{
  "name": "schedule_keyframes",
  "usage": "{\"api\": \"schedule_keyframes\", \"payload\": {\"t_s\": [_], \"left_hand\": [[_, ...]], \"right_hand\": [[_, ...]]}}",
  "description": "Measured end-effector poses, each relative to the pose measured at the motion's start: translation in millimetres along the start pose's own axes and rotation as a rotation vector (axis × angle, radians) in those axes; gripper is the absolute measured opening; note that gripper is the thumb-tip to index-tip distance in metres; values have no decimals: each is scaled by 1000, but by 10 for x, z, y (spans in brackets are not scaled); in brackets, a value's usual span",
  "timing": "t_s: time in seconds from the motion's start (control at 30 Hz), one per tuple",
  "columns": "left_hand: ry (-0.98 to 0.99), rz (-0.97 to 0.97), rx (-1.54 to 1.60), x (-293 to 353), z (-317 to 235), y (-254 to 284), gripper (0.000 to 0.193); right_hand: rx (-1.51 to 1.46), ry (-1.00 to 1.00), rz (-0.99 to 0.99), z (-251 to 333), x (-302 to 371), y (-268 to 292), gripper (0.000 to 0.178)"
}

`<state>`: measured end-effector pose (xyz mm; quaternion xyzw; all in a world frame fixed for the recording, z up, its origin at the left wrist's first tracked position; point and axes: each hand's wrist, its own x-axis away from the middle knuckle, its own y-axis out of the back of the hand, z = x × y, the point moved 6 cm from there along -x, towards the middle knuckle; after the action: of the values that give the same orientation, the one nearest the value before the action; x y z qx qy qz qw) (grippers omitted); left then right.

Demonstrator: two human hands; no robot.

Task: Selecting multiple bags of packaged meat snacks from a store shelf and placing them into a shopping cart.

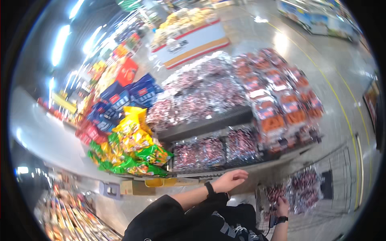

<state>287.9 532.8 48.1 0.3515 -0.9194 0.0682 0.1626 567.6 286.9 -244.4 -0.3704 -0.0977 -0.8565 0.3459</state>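
Note:
My left hand point(231, 180) is held in the air just in front of the display's near edge, its fingers loosely stretched and nothing in them. Low on the right, my right hand point(282, 206) reaches into a wire shopping cart point(345, 168), its fingers closed at the edge of a clear plastic bag point(276, 193) of dark reddish pieces. More such clear bags point(305, 184) lie beside it in the cart. On the display before me, clear bags point(242, 143) of the same look fill the front black tray, with a larger heap of clear bags point(205, 92) behind.
Yellow and green bags point(134, 136) and dark blue bags point(124, 96) are piled at the display's left. Packs with orange-brown contents point(273, 120) are stacked at its right. Below the display stand a cardboard box point(136, 187) and a grey-violet bin point(109, 190). Yellow lines point(329, 82) mark the floor.

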Motion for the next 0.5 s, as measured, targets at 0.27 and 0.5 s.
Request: {"api": "schedule_keyframes", "payload": {"t_s": [0.27, 0.5], "left_hand": [[-233, -535, 147, 893, -568, 1635, 22], [-379, -884, 270, 1412, -586, 2885, 29]], "right_hand": [[221, 252, 310, 1407, 427, -1845, 22], [378, 384, 564, 1978, 1327, -3448, 20]]}}
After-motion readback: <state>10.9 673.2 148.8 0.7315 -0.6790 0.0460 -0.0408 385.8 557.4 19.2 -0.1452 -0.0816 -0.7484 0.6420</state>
